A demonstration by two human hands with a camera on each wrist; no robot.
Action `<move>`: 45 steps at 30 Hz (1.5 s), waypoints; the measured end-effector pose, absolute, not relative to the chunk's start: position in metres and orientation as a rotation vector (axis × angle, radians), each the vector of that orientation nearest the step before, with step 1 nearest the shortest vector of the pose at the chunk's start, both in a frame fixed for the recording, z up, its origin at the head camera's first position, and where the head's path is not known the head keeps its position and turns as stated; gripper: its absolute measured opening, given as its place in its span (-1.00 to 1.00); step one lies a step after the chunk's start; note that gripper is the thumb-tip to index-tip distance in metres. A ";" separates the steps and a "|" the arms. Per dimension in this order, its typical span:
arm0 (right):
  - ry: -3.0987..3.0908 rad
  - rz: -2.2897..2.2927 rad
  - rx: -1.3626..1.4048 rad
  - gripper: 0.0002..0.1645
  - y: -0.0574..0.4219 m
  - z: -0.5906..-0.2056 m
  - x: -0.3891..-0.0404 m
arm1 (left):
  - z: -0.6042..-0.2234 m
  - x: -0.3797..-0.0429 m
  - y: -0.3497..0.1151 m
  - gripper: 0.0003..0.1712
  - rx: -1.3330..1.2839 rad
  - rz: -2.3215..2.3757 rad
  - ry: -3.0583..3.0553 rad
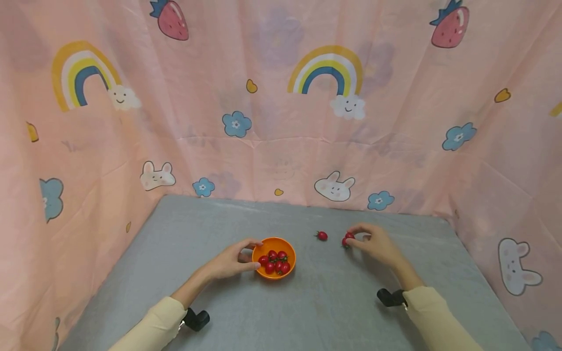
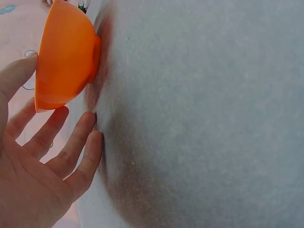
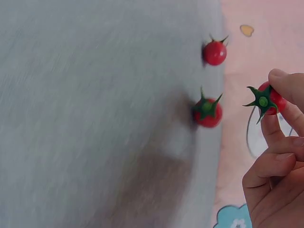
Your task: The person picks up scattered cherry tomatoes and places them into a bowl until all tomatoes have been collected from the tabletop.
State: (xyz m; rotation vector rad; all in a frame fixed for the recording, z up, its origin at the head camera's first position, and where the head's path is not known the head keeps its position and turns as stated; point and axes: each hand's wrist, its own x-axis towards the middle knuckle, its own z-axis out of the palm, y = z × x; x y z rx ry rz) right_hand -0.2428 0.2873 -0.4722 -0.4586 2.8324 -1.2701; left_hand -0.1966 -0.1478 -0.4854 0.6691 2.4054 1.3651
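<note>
The right hand [image 1: 378, 243] pinches a cherry tomato [image 3: 277, 101] toward the table's [image 1: 303, 312] far edge; the left hand [image 1: 228, 260], fingers loosely spread, touches an orange bowl [image 2: 69, 59].

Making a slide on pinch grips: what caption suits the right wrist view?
Right hand pinches a cherry tomato, with two more cherry tomatoes resting on the gray tabletop.

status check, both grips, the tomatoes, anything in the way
Left grip on bowl rim. Right grip pinching tomato, off table. Two loose tomatoes on table. No obstruction seen.
</note>
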 end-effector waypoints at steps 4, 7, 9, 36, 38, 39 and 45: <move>2.794 -1.333 -0.466 -0.69 0.277 -0.469 -0.244 | -0.486 -0.197 -0.148 -0.39 0.677 1.366 2.405; 2.771 -1.360 -0.469 -0.70 0.268 -0.467 -0.245 | -0.486 -0.197 -0.148 -0.39 0.679 1.368 2.404; 2.770 -1.358 -0.489 -0.71 0.263 -0.466 -0.246 | -0.486 -0.197 -0.148 -0.39 0.678 1.366 2.405; 2.634 -1.453 -0.695 -0.74 0.190 -0.455 -0.250 | -0.487 -0.198 -0.148 -0.37 0.657 1.361 2.432; 2.616 -1.462 -0.709 -0.73 0.185 -0.453 -0.249 | -0.487 -0.198 -0.148 -0.37 0.662 1.375 2.428; 2.609 -1.466 -0.716 -0.73 0.183 -0.453 -0.248 | -0.487 -0.198 -0.147 -0.37 0.667 1.383 2.425; 2.565 -1.497 -0.776 -0.69 0.172 -0.449 -0.241 | -0.486 -0.197 -0.147 -0.37 0.702 1.433 2.406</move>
